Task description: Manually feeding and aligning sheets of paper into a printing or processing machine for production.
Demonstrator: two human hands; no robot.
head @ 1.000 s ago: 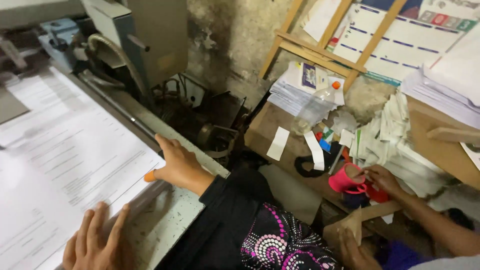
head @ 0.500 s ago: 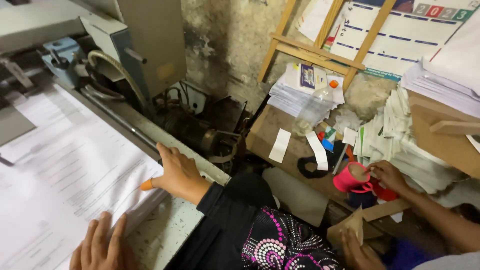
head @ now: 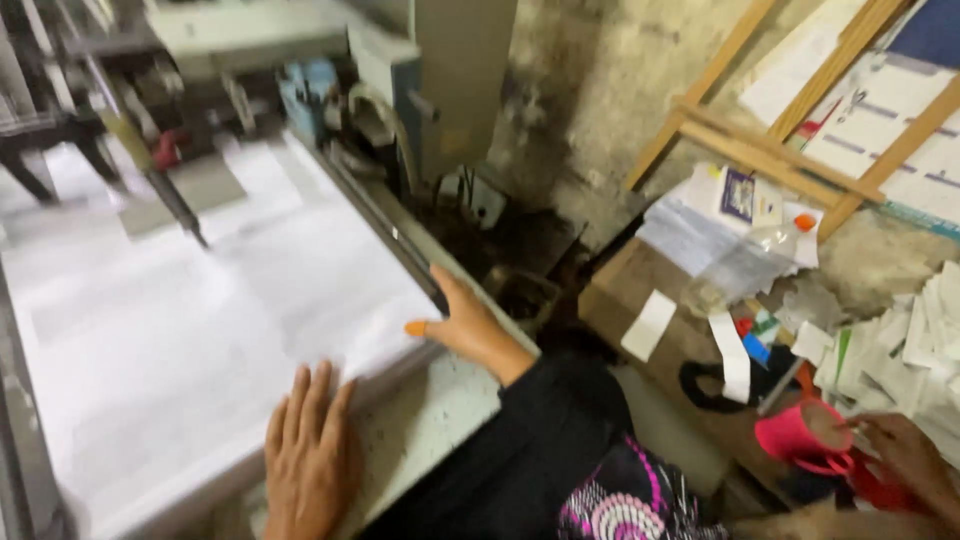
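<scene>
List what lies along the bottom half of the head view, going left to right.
Large white paper stack → left hand flat on its edge → right hand with orange thumbnail → white paper strip → pink plastic cup → another person's hand.

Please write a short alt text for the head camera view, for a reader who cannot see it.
A person's two bare hands press on a big stack of white paper on a machine table: the left hand lies flat at its near edge, the right hand grips its right edge. At right, another person's hand touches a pink cup.
</scene>
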